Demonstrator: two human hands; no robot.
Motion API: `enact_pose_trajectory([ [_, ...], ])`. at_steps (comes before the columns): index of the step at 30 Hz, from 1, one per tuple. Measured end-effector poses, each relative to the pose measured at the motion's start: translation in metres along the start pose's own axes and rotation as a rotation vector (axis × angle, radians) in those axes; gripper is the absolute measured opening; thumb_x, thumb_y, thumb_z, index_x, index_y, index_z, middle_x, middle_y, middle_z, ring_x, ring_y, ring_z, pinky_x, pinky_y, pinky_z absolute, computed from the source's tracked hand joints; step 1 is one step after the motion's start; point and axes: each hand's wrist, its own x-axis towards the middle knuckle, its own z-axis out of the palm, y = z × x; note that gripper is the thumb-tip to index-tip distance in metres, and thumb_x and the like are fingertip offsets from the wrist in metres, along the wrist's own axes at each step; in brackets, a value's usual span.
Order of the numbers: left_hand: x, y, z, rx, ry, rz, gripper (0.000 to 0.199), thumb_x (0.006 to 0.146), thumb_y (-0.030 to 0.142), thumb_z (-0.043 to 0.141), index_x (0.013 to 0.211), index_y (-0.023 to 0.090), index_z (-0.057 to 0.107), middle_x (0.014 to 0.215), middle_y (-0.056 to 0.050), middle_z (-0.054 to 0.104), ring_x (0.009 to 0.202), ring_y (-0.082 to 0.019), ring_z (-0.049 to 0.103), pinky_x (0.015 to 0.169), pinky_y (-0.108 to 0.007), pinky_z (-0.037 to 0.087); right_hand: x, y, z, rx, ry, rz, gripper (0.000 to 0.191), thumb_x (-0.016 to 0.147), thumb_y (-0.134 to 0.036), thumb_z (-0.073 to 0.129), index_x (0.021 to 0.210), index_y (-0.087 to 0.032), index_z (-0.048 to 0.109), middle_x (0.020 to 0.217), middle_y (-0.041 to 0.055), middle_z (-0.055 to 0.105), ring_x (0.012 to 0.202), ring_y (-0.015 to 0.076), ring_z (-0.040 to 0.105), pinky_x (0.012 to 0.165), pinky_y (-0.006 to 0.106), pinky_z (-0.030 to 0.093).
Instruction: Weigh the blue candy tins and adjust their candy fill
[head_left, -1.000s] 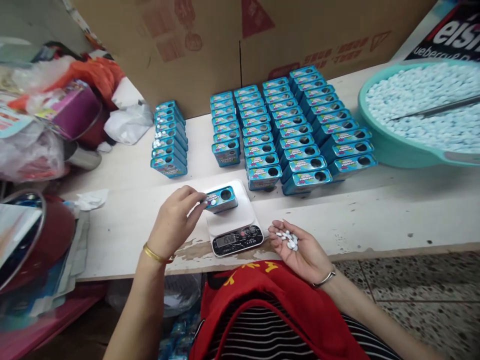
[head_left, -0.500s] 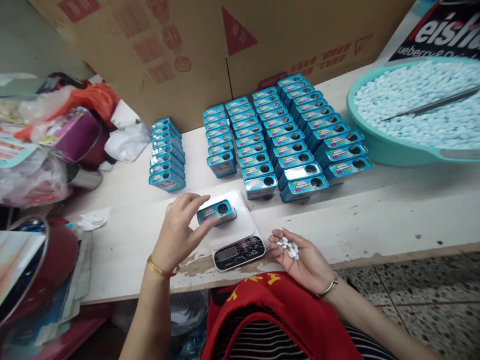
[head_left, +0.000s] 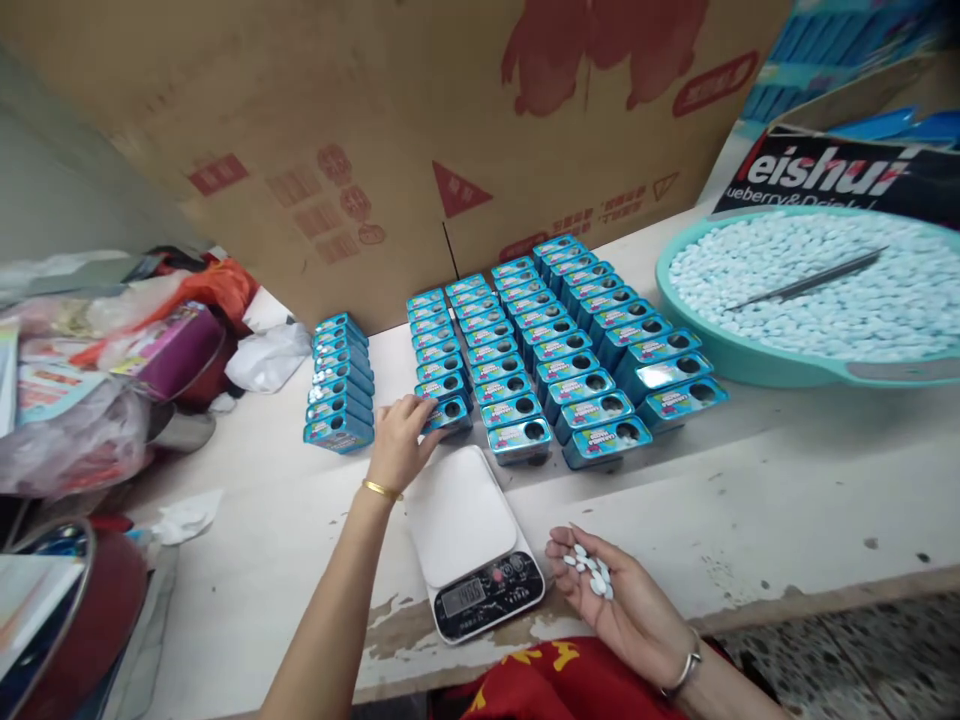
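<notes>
The fingers and thumb of my left hand (head_left: pixel 401 442) are around the left end of a blue tin (head_left: pixel 448 413) with a round dark opening, at the front of the second row from the left. Below it, the white plate of a kitchen scale (head_left: pixel 461 515) is bare; its display is lit, but the digits are blurred. Palm up at the table's front edge, my right hand (head_left: pixel 626 600) is cupped under several pale tablets (head_left: pixel 592 568). More blue tins (head_left: pixel 606 440) stand upright in rows behind the scale.
On the right sits a turquoise basin (head_left: pixel 780 368) full of pale tablets, with a dark stick-like tool (head_left: pixel 814 277) on them. A large cardboard box (head_left: pixel 375 130) stands behind the rows. Bags (head_left: pixel 82 430) and a red container (head_left: pixel 97 620) crowd the left side.
The tin is gone from the scale, and my left hand has moved up and away to the front of a tin row. The head view has shifted. My right hand still holds the tablets.
</notes>
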Motion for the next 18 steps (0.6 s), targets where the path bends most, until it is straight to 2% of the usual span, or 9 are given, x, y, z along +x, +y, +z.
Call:
enact_pose_trajectory([
  [3,-0.008,-0.009,0.005,-0.027,0.118,-0.062,0.042,0.086,0.04,0.058,0.122,0.019,0.051,0.114,-0.012,0.059,0.108,-0.025,0.054,0.087,-0.038,0.035,0.005,-0.002,-0.001,0.0,0.027,-0.003,0.002,0.075,-0.012,0.069,0.076,-0.011,0.07,0.071,0.0066,0.069,0.059,0.0118,0.065,0.055,0.02,0.054],
  [6,-0.023,-0.028,-0.006,0.025,0.245,-0.227,0.035,0.087,0.039,0.055,0.117,0.021,0.051,0.117,-0.013,0.057,0.113,-0.027,0.051,0.092,-0.041,0.034,0.008,-0.003,-0.001,-0.002,0.045,-0.004,0.003,0.075,-0.011,0.069,0.077,-0.011,0.071,0.072,0.007,0.07,0.059,0.0121,0.065,0.053,0.02,0.054],
  [8,-0.034,-0.046,-0.014,0.132,0.249,-0.385,0.028,0.086,0.038,0.055,0.108,0.021,0.055,0.118,-0.013,0.055,0.112,-0.03,0.05,0.089,-0.043,0.035,0.009,-0.002,-0.001,-0.008,0.051,-0.002,0.004,0.075,-0.01,0.068,0.078,-0.011,0.071,0.072,0.0074,0.071,0.059,0.0123,0.065,0.052,0.02,0.054],
  [11,-0.048,-0.072,-0.019,0.288,0.144,-0.546,0.026,0.081,0.039,0.059,0.098,0.02,0.061,0.12,-0.015,0.052,0.11,-0.034,0.047,0.085,-0.046,0.034,0.011,-0.002,-0.001,-0.032,0.048,0.004,0.006,0.075,-0.009,0.067,0.08,-0.01,0.071,0.071,0.0074,0.07,0.059,0.0121,0.065,0.052,0.02,0.054],
  [14,-0.056,-0.084,-0.018,0.328,0.05,-0.523,0.021,0.083,0.036,0.056,0.093,0.02,0.064,0.124,-0.016,0.051,0.114,-0.036,0.044,0.086,-0.048,0.033,0.019,-0.006,0.002,-0.076,0.002,-0.007,0.011,0.076,-0.01,0.067,0.087,-0.008,0.07,0.068,0.0054,0.067,0.056,0.0097,0.062,0.051,0.018,0.052],
  [18,-0.061,-0.069,-0.028,0.355,0.036,-0.397,0.019,0.088,0.034,0.051,0.083,0.02,0.062,0.128,-0.014,0.052,0.118,-0.036,0.042,0.092,-0.051,0.03,0.034,-0.014,0.013,-0.191,-0.068,-0.007,0.014,0.08,-0.012,0.063,0.092,-0.007,0.068,0.064,0.0014,0.062,0.046,0.0044,0.051,0.037,0.013,0.038],
])
